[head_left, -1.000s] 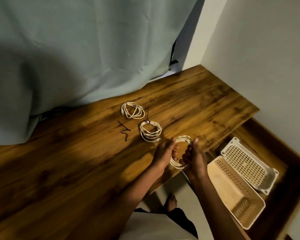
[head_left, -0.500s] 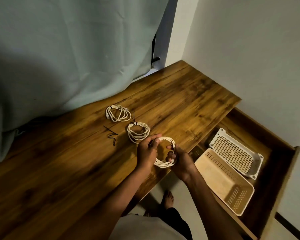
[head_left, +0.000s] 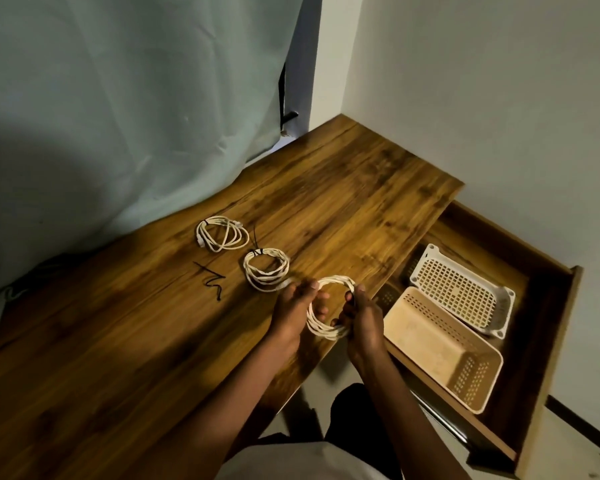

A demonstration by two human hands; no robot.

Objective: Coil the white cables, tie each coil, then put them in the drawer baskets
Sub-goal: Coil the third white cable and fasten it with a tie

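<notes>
I see both hands gripping 1 white cable coil over the desk edge: left hand curled round its left side, right hand round its right. 2 tied coils lie behind; 2 baskets sit in the open drawer.

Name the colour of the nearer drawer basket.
Beige; the nearer basket shows best in the head view.
</notes>
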